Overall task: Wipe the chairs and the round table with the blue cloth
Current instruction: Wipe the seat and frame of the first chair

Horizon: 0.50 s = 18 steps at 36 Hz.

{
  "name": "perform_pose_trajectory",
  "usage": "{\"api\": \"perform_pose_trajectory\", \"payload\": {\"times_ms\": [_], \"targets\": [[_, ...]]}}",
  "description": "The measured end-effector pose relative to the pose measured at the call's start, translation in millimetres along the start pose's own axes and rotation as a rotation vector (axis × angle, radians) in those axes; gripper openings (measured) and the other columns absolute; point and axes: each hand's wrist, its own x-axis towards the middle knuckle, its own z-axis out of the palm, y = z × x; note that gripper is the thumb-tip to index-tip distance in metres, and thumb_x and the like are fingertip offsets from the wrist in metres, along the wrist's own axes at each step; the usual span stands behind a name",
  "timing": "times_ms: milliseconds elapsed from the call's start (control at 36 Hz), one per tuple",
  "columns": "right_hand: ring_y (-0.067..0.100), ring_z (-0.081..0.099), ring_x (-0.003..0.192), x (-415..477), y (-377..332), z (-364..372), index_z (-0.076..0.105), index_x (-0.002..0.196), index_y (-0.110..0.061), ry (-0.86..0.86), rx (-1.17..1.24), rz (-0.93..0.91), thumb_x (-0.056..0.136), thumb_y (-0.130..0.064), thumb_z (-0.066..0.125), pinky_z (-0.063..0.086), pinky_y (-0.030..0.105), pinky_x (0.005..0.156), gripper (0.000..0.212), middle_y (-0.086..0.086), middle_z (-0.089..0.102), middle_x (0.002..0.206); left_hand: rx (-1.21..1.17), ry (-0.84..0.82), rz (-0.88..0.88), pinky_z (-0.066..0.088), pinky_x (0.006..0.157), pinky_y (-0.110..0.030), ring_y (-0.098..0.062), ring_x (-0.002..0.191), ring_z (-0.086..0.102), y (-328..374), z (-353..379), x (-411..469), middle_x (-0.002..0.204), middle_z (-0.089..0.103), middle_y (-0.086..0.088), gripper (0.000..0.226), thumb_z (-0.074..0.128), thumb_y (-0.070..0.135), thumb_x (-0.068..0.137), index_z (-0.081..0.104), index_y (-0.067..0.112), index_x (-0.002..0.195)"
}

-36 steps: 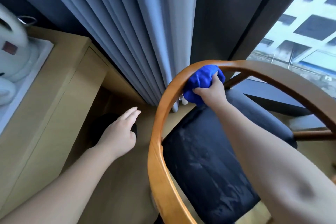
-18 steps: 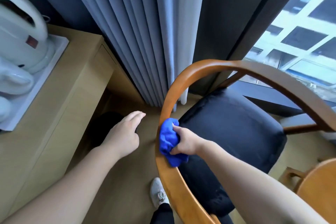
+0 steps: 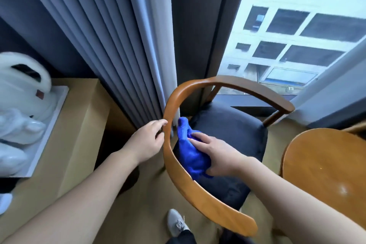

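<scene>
Head view here, looking down over the chair (image 3: 227,144), which sits dead centre by the window. The blue cloth (image 3: 193,156) is bunched up just inside the curved backrest rail (image 3: 172,160), down where the rail meets the dark seat (image 3: 233,136), a touch toward 7 o'clock from the middle. Right hand (image 3: 216,154) has its grip on the cloth, fingers laid over the top and thumb tucked under the wad, pushing it against the seat edge. Left hand (image 3: 147,140) comes in from 8 o'clock and its fingertips curl onto the outer edge of the rail, so that grip looks closed lightly on the wood, probably to steady the chair.

Progress-wise, I'd say we're partway through this one chair, working the seat and the inner side of the rail. Can't tell from the surface what's already clean, no visible streaks. The round table (image 3: 326,166) over at 4 o'clock has nothing touching it, so that's left to do, plus any other chairs. White kettle (image 3: 25,89) is a blur at 9 o'clock.
</scene>
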Motion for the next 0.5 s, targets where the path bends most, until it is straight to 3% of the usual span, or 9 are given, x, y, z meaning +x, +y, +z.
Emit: {"api": "perform_pose_trajectory", "payload": {"times_ms": [111,194,250,306,389,444,500], "targets": [[0.027,0.029,0.139,-46,-18,-30,0.019,0.151,-0.036,0.117,-0.139,-0.008,0.075,-0.035,0.071,0.032,0.035,0.111,0.091,0.000,0.013,0.160,-0.082,-0.089,0.012,0.041,0.096,-0.030,-0.013,0.106,0.056,47,-7,2,0.113,0.063,0.006,0.041,0.042,0.033,0.097,0.041,0.023,0.137],[0.030,0.025,0.140,-76,-25,-47,0.021,0.151,-0.033,0.191,-0.225,-0.016,0.076,-0.033,0.071,0.032,0.038,0.111,0.091,0.004,0.011,0.161,-0.178,-0.131,0.041,0.042,0.094,-0.028,-0.015,0.103,0.060,86,-4,0,0.105,0.066,-0.001,0.055,0.045,0.045,0.093,0.037,0.017,0.140],[0.031,0.021,0.142,-95,-26,-55,0.019,0.152,-0.031,0.217,-0.242,0.012,0.077,-0.031,0.071,0.030,0.039,0.112,0.091,0.004,0.008,0.161,-0.258,-0.134,0.059,0.043,0.090,-0.025,-0.011,0.095,0.060,113,2,-3,0.093,0.065,0.003,0.064,0.046,0.051,0.086,0.039,0.013,0.138],[0.034,0.025,0.141,-115,-24,-59,0.023,0.151,-0.028,0.275,-0.212,0.029,0.075,-0.030,0.073,0.035,0.043,0.110,0.091,0.008,0.012,0.160,-0.266,-0.133,0.096,0.045,0.086,-0.024,-0.007,0.083,0.061,141,8,-6,0.081,0.063,0.009,0.054,0.055,0.040,0.090,0.039,0.015,0.135],[0.034,0.032,0.138,-149,-15,-57,0.029,0.149,-0.026,0.379,-0.114,0.076,0.070,-0.031,0.077,0.040,0.045,0.107,0.093,0.010,0.020,0.158,-0.304,-0.168,0.176,0.051,0.089,-0.038,-0.016,0.089,0.067,176,17,-11,0.095,0.070,0.003,0.061,0.062,0.031,0.081,0.035,0.030,0.136],[0.029,0.032,0.140,-174,-5,-53,0.031,0.148,-0.026,0.437,-0.004,0.122,0.067,-0.035,0.079,0.036,0.037,0.111,0.094,0.008,0.019,0.158,-0.333,-0.164,0.237,0.050,0.091,-0.041,-0.015,0.093,0.066,199,28,-13,0.104,0.069,0.004,0.052,0.061,0.035,0.073,0.047,0.046,0.122],[0.023,0.030,0.142,-202,3,-51,0.029,0.149,-0.027,0.478,0.102,0.170,0.065,-0.039,0.080,0.030,0.026,0.113,0.099,0.004,0.015,0.159,-0.329,-0.160,0.292,0.049,0.081,-0.037,-0.008,0.079,0.062,228,40,-19,0.087,0.069,0.014,0.025,0.060,0.032,0.075,0.065,0.046,0.095]]}}
